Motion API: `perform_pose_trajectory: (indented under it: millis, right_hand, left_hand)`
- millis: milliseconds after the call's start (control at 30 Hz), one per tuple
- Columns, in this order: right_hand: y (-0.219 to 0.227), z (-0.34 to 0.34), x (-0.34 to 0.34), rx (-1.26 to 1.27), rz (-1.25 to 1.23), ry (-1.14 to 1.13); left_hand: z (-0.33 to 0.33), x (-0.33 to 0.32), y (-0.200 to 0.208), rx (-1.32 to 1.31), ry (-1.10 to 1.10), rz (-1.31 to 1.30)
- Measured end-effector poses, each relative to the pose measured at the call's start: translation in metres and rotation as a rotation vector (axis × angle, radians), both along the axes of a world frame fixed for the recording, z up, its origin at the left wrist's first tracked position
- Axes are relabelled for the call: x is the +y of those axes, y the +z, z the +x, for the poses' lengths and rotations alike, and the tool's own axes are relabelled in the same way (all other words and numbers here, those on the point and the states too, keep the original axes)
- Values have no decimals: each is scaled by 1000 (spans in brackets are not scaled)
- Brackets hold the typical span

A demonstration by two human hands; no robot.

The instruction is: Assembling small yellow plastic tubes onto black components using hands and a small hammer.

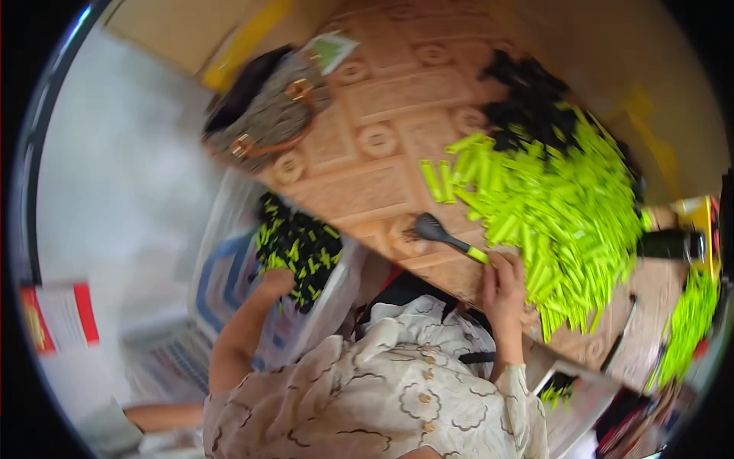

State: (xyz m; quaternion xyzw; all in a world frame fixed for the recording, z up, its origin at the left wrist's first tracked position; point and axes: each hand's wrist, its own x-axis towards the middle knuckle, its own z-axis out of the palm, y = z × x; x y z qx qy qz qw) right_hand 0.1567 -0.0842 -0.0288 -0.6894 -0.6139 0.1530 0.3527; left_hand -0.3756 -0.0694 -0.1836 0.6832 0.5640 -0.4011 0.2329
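Note:
On the tabletop, my right hand (505,287) grips a black spoon-shaped piece (437,229) by its lime-green end, the rounded black head pointing left. Just right of that hand lies a large heap of lime-green strips or sleeves (550,222), with two strips set apart at its left. Black pieces (527,92), too blurred to name, are piled behind the heap. My left hand (277,283) reaches down to the left, at a plastic-lined bin (325,306) full of black-and-green pieces (298,249). Its fingers are blurred and partly hidden, so whether they hold anything does not show.
A grey-brown handbag (267,107) stands at the table's far left edge. Cardboard (596,38) rises behind the table. To the right are a dark cylinder (673,245), a black stick-like tool (621,333) and more green strips (684,329). A box (585,405) sits below the table edge.

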Motion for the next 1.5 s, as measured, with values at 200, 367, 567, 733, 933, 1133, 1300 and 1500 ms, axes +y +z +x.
perform_pose_trajectory:
  millis: [200,367,567,733,933,1133,1300,1500]
  right_hand:
    - [4,3,-12,-65,-19,-91]
    - [-11,-5,-18,-261,-43,-89]
    - [-8,11,-23,-217,104,-53]
    - [-23,13,-25,-146,137,48]
    - [-25,27,-32,-187,94,-61]
    - [-13,22,-25,-111,236,-86]
    - [-8,17,-26,-119,196,-120]
    - [-2,15,-23,-266,124,-90]
  left_hand:
    - [232,68,191,-1151,-205,-294]
    - [315,76,227,-1343,-619,395]
    - [354,77,175,-1195,-948,674]
    - [353,65,155,-1152,-842,914]
    - [373,66,151,-1281,-722,894]
    - [360,66,149,-1328,-641,993]
    - [364,72,154,-1336,-657,946]
    - [372,77,140,-1289,-718,920]
